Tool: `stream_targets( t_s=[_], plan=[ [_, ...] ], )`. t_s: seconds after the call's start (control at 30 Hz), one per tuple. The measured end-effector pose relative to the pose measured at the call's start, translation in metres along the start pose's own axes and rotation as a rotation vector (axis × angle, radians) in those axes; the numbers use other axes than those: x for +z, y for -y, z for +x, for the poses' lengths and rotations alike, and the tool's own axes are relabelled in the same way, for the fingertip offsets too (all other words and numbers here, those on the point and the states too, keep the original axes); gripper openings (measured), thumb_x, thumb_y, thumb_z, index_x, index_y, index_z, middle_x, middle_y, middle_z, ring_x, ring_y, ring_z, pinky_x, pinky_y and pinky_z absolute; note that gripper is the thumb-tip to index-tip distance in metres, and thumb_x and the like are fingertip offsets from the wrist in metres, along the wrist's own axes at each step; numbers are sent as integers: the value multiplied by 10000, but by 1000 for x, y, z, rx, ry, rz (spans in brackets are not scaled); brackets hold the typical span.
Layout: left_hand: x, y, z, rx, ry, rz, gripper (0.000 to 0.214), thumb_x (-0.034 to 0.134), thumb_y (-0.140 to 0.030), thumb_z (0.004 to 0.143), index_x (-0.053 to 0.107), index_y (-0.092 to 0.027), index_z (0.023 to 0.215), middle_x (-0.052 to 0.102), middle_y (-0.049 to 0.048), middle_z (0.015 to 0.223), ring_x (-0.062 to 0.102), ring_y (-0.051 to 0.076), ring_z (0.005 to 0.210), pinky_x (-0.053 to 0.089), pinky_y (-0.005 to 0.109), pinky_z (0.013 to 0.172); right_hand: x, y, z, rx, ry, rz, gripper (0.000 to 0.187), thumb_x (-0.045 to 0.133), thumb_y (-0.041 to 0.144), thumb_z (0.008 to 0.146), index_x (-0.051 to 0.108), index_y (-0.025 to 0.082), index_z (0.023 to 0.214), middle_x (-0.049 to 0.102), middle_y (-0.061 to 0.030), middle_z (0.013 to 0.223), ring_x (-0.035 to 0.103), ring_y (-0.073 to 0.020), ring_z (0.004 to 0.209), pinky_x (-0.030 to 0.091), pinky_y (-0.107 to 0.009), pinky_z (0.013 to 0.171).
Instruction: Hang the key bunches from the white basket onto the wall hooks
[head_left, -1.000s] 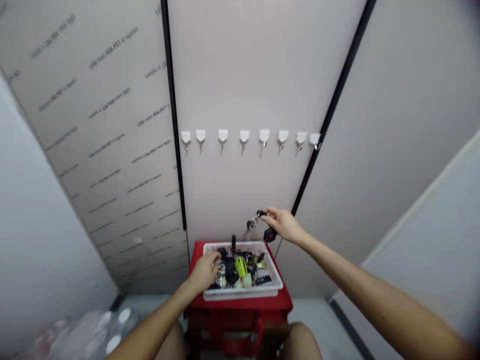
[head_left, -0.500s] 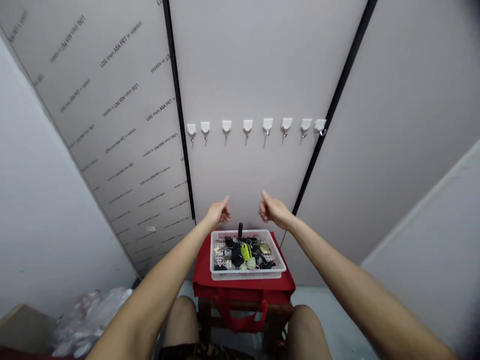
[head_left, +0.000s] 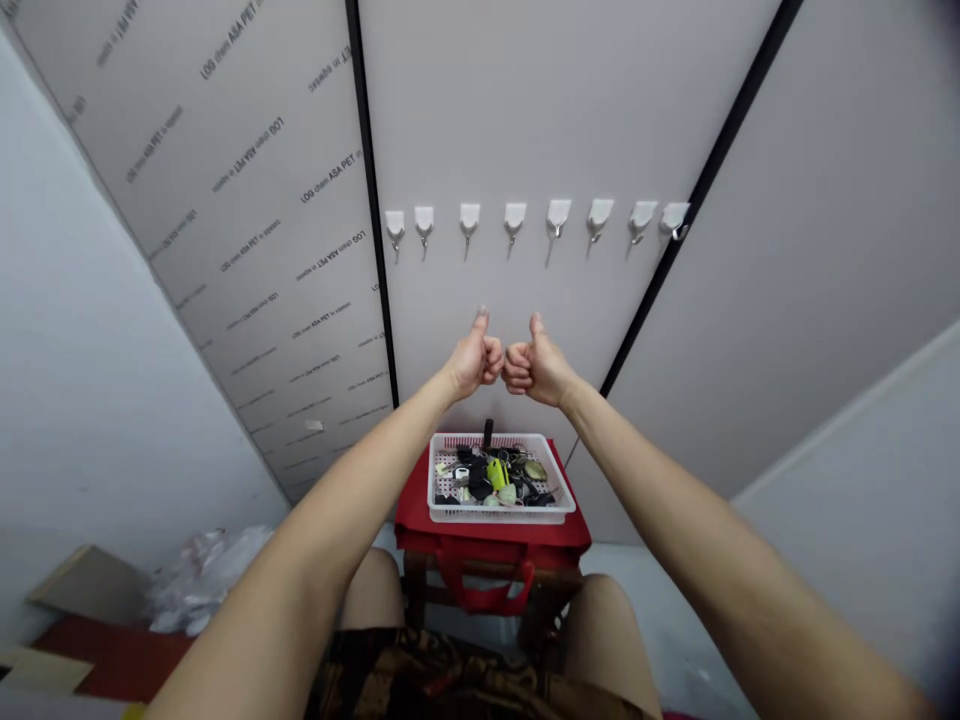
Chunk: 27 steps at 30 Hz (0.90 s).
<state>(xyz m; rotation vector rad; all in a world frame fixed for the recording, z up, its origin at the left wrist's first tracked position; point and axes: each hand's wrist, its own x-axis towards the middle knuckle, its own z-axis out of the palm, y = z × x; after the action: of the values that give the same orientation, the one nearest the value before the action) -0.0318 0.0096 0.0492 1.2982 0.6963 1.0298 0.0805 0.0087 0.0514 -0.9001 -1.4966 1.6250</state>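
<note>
My left hand (head_left: 475,358) is a fist with its thumb pointing up, and nothing shows in it. Facing it, my right hand (head_left: 537,364) makes the same closed shape with the thumb raised. The knuckles of both hands nearly meet; I cannot tell whether they touch. Below them sits a white plastic basket (head_left: 495,516) with several keys, black key fobs and a yellow-green item (head_left: 497,474) inside. Above the hands, a row of several white adhesive hooks (head_left: 514,216) with metal prongs runs along the wall.
The basket rests on a red bag (head_left: 420,530) laid over a wooden stool (head_left: 416,580) between my knees. Clear plastic bags (head_left: 202,580) lie at the lower left beside a box-like item (head_left: 90,590). Black strips (head_left: 379,250) divide the wall panels.
Both hands have risen and come together in front of the wall, and their thumbs now point up. The view has shifted slightly, so the hooks and basket appear higher.
</note>
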Motion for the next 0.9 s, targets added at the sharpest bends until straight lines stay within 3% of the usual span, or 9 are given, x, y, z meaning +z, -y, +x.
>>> stream_targets(
  t_s=[0.17, 0.27, 0.33, 0.4, 0.5, 0.6, 0.67, 0.73, 0.9],
  plan=[
    [-8, 16, -2, -35, -25, 54, 560, 106, -629, 619, 274, -147, 391, 291, -43, 297, 233, 19, 268, 163, 157, 337, 4, -16, 7, 43, 10, -36, 533, 31, 652, 601, 172, 182, 391, 179, 71, 290, 150, -38, 266, 159, -180, 304],
    [-20, 37, -3, -78, -60, 138, 563, 94, -620, 627, 294, -150, 392, 305, -38, 312, 265, 30, 280, 201, 167, 343, 5, -38, 12, 51, -11, -144, 535, 15, 632, 619, 198, 183, 395, 192, 70, 295, 167, -40, 260, 182, -183, 302],
    [-31, 57, -6, -131, -114, 294, 557, 106, -592, 648, 342, -147, 409, 343, -29, 331, 326, 47, 309, 255, 178, 368, 4, -59, 15, 46, -63, -347, 534, 32, 587, 661, 259, 177, 405, 253, 57, 309, 236, -47, 269, 224, -185, 318],
    [-41, 80, -12, -179, -157, 555, 512, 185, -537, 675, 408, -137, 445, 408, -11, 376, 398, 70, 372, 305, 194, 417, 1, -84, 16, 52, -108, -732, 500, 110, 495, 718, 366, 162, 446, 377, 26, 363, 353, -61, 328, 282, -187, 369],
    [-49, 116, -23, -238, -157, 1003, 345, 383, -438, 639, 506, -130, 547, 522, 31, 523, 480, 123, 530, 342, 223, 505, -7, -118, 17, 84, -110, -1261, 292, 326, 308, 703, 511, 136, 557, 540, -39, 534, 484, -107, 512, 334, -205, 493],
    [-44, 144, -33, -207, -158, 1253, 278, 492, -390, 562, 549, -160, 707, 563, 66, 767, 494, 183, 716, 356, 255, 587, -12, -140, 15, 96, -98, -1407, 161, 420, 176, 623, 572, 126, 650, 583, -94, 699, 503, -169, 692, 333, -240, 599],
    [-38, 154, -36, -177, -189, 1287, 252, 501, -346, 560, 550, -180, 743, 557, 64, 823, 486, 190, 769, 355, 264, 627, -13, -147, 14, 95, -90, -1461, 187, 422, 156, 610, 582, 134, 704, 575, -110, 794, 482, -191, 783, 323, -253, 647],
    [-36, 156, -36, -203, -233, 1209, 168, 493, -261, 571, 556, -174, 700, 571, 53, 751, 495, 177, 744, 354, 262, 637, -14, -149, 12, 97, -86, -1500, 203, 414, 159, 612, 587, 140, 717, 568, -117, 828, 469, -201, 815, 320, -262, 661],
    [-48, 141, -27, -241, -285, 960, 150, 403, -139, 630, 537, -127, 695, 551, 21, 595, 489, 95, 556, 367, 197, 533, -15, -147, 8, 145, -109, -1564, 216, 412, 218, 627, 582, 180, 755, 586, -85, 770, 488, -190, 772, 326, -262, 635]
  ],
)
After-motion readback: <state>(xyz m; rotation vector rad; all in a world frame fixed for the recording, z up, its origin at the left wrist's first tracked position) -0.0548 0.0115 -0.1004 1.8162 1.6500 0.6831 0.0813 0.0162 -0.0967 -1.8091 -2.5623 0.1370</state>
